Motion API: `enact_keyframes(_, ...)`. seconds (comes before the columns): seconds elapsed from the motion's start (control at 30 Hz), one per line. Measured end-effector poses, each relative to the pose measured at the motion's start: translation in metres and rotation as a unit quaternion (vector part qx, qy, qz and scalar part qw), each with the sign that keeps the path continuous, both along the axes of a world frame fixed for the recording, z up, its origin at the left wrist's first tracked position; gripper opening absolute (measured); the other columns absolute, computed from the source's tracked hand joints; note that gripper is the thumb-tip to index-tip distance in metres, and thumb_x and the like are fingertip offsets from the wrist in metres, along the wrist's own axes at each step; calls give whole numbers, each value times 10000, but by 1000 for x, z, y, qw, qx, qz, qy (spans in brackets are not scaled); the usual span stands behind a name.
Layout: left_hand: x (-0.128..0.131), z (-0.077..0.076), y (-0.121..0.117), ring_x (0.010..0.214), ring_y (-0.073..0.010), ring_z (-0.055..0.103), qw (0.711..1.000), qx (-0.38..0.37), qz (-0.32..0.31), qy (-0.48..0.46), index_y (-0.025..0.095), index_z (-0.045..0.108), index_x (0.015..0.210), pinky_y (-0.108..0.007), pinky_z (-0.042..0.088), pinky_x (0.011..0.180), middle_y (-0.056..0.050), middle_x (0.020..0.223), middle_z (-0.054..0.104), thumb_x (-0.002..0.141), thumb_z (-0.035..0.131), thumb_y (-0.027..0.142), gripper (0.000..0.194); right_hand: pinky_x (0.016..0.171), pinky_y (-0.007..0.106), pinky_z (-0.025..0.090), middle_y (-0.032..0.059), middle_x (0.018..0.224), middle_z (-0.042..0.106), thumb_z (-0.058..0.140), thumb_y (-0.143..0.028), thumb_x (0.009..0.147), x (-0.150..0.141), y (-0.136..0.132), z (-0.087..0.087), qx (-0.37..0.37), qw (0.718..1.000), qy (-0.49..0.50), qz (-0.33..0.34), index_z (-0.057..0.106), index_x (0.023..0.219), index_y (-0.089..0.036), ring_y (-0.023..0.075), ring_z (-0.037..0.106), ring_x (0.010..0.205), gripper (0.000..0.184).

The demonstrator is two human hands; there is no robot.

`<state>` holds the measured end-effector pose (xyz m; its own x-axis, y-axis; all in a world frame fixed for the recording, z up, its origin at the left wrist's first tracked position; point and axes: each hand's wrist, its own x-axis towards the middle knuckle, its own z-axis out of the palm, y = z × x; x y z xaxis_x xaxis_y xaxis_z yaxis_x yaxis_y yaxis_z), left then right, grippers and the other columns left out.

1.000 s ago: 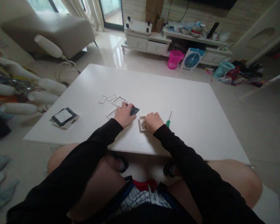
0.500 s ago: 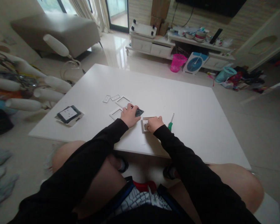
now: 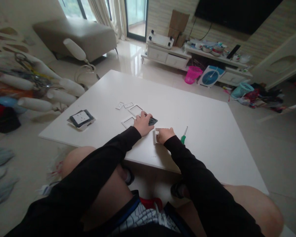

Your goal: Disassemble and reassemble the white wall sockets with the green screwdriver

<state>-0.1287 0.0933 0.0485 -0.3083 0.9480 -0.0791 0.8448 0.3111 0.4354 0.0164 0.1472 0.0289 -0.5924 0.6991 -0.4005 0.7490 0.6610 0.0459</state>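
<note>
My left hand [image 3: 142, 123] rests on the white table [image 3: 207, 131] with its fingers curled over a dark grey switch module [image 3: 153, 121]. My right hand [image 3: 165, 135] is closed on a white switch plate [image 3: 156, 136] lying flat just right of the left hand. A green-handled screwdriver [image 3: 183, 136] lies on the table beside my right wrist. Two white frames [image 3: 135, 110] [image 3: 127, 121] sit just beyond and left of my left hand, with two small white pieces [image 3: 123, 105] farther back.
A dark switch unit on a white base [image 3: 81, 118] sits near the table's left edge. A rack of white pegs [image 3: 37, 89] stands left of the table. A pink basket [image 3: 192, 74], a fan [image 3: 210, 76] and a low cabinet [image 3: 167, 52] stand beyond.
The camera has tipped up and shifted, so everything sits a little right and lower in view. Both hands stay on the same parts; the right hand has drawn slightly closer to the table's edge.
</note>
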Motion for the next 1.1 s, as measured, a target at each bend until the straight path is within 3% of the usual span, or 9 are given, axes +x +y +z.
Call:
enact_keyframes(0.13,-3,-3,0,1193,-363,531,1000,16,-2,-6,265,584,1307,-502,485,1014,-111,1398,466,849,692,316,473,979,444,412,193,1099,794,561,-330,928,4,5,10,10,1000,9,-2,755,1082,-150,316,725,1115,306)
enact_keyframes(0.27,-5,-10,1,1212,-355,518,996,74,-33,-33,268,547,1363,-519,474,1047,-119,1387,459,797,716,252,591,978,450,414,205,1116,784,604,-346,909,28,35,27,38,998,9,-45,760,1009,-146,339,708,1132,273)
enact_keyframes(0.4,-6,-12,7,1240,-322,534,967,133,-27,-215,250,587,1312,-510,432,1116,-110,1338,500,727,755,247,609,959,440,424,217,1094,788,632,-319,886,59,67,26,47,993,-17,-104,773,957,-134,334,713,1101,243)
enact_keyframes(0.47,-6,-10,10,1140,-278,606,898,122,14,-422,256,592,1302,-478,468,1064,-98,1270,570,746,744,291,578,948,427,430,206,1114,790,629,-280,865,69,74,17,43,991,-30,-121,778,973,-132,320,717,1092,236)
enact_keyframes(0.57,-7,-3,9,883,-220,684,714,85,71,-691,304,555,1360,-430,535,906,-72,1166,670,849,660,384,528,948,422,430,198,1101,796,617,-257,850,75,74,2,33,991,-36,-126,786,974,-131,313,725,1085,244)
enact_keyframes(0.63,-6,1,8,819,-224,705,613,65,85,-783,264,582,1329,-412,554,853,-82,1119,711,916,576,440,450,975,429,417,199,1087,798,605,-246,847,74,72,-5,28,991,-32,-124,790,981,-128,307,727,1079,256)
enact_keyframes(0.7,-4,4,6,836,-255,727,550,44,87,-829,175,628,1249,-404,566,831,-120,1080,736,971,466,475,440,1014,440,397,200,1080,800,598,-230,841,72,71,-10,24,992,-25,-120,791,997,-124,300,727,1072,269)
enact_keyframes(0.87,6,2,4,888,-316,748,477,15,69,-876,72,626,1263,-419,569,791,-195,1057,760,998,348,477,559,1054,468,370,203,1068,797,600,-215,827,72,69,-16,16,993,-9,-114,788,989,-113,304,724,1057,268)
enact_keyframes(1.1,19,-9,0,956,-344,761,441,23,75,-894,74,612,1294,-423,566,791,-196,1120,759,976,380,484,569,935,402,408,149,1059,794,574,-303,891,83,70,-13,12,994,30,-106,717,1021,-156,288,710,1037,243)
